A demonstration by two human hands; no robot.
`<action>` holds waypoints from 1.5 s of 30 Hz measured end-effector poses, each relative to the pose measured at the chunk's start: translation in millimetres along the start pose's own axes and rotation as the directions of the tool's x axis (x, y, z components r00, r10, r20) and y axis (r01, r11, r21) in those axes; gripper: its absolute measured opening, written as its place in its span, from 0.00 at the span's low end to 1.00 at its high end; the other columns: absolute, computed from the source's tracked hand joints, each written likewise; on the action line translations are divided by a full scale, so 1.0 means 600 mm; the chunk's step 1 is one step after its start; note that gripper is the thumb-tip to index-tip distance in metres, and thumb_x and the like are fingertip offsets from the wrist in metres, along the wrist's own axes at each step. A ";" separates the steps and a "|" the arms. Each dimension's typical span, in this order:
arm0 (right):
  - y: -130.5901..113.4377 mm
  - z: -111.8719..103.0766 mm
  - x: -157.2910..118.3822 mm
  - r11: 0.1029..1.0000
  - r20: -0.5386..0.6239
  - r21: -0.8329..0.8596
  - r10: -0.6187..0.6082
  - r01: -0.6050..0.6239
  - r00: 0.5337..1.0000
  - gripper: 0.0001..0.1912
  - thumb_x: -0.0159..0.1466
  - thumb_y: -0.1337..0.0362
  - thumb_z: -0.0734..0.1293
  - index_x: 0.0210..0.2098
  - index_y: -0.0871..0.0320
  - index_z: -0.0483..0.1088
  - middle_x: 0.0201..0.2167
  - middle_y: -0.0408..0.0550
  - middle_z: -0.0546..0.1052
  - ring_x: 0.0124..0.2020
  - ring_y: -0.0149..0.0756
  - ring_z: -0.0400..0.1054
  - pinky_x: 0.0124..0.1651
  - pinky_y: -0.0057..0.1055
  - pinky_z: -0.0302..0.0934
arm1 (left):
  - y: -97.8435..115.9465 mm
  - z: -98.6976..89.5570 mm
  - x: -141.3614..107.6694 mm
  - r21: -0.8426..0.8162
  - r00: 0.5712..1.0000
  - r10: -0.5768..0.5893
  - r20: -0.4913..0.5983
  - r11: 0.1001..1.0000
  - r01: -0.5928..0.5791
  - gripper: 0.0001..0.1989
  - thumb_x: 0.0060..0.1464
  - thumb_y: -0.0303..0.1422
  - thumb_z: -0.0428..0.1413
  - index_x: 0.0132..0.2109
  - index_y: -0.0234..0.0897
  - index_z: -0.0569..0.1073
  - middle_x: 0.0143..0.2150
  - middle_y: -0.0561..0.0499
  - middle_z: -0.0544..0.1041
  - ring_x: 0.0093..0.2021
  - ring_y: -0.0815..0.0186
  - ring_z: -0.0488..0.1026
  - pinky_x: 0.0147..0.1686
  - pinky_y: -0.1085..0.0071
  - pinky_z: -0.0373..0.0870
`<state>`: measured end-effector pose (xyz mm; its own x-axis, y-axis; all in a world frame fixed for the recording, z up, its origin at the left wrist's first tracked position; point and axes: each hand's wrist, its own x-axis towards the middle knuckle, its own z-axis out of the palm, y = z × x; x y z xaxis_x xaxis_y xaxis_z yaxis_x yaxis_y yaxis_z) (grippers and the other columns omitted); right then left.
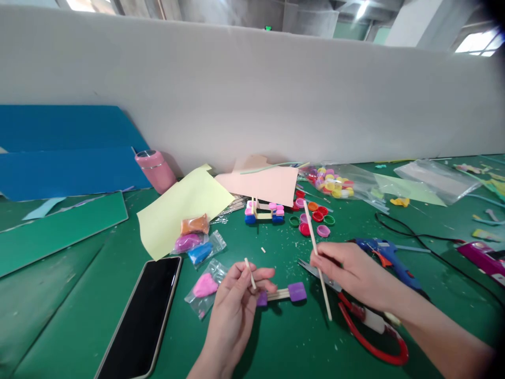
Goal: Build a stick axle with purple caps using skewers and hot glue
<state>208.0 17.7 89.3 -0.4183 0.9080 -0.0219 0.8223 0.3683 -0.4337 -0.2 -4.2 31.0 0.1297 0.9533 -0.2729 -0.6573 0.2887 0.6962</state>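
My left hand (240, 300) pinches a short wooden stick piece (250, 272) between thumb and fingers, its other fingers loosely curled. In my right hand (351, 271) is a long thin wooden stick (317, 258), slanting across the fingertips. Scissors with red handles (373, 350) lie beneath that hand, their blades pointing left. Between the hands rests a piece of sticks with purple blocks (297, 292) at its ends, partly hidden by my left hand. Farther back stands a small stick model (263, 213) with pink and blue blocks. A tiny stick scrap (263, 249) lies nearby.
Colored rings (317, 216) lie beyond my right hand, with a blue glue gun (389, 258) and its cord to the right. At left are a phone (140, 318), bagged clay (205, 285), paper sheets (185, 197) and a pink cup (156, 171). A white partition (252, 100) stands behind.
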 end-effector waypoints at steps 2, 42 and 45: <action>-0.010 0.004 -0.010 0.991 -0.092 0.121 -0.041 0.052 0.995 0.16 0.67 0.62 0.52 0.25 0.57 0.61 0.21 0.40 0.65 0.22 0.28 0.59 0.26 0.23 0.54 | -0.001 0.002 -0.002 0.003 1.000 -0.004 0.006 1.000 0.004 0.06 0.49 0.31 0.57 0.32 0.35 0.67 0.31 0.44 0.80 0.28 0.63 0.76 0.33 0.68 0.67; -0.053 0.016 0.061 0.338 -0.291 0.913 0.151 0.227 0.945 0.04 0.61 0.65 0.64 0.33 0.58 0.70 0.26 0.41 0.74 0.26 0.26 0.71 0.29 0.23 0.66 | -0.017 -0.004 -0.029 0.144 0.811 -0.075 0.581 0.989 -0.011 0.02 0.51 0.31 0.57 0.33 0.38 0.74 0.37 0.46 0.75 0.42 0.56 0.71 0.44 0.58 0.62; -0.039 -0.025 0.065 0.398 -0.512 0.827 0.242 0.397 0.824 0.04 0.60 0.67 0.64 0.33 0.57 0.71 0.27 0.42 0.74 0.28 0.29 0.71 0.32 0.28 0.67 | -0.019 -0.001 -0.025 0.062 0.828 -0.073 0.557 0.997 0.046 0.03 0.52 0.31 0.56 0.32 0.37 0.72 0.27 0.50 0.73 0.28 0.64 0.71 0.31 0.66 0.63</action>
<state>178.3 47.3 112.0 0.0514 0.9397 0.3382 -0.1583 0.3420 -0.9263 4.6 -21.8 26.9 0.5685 0.8174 0.0931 -0.6035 0.3374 0.7225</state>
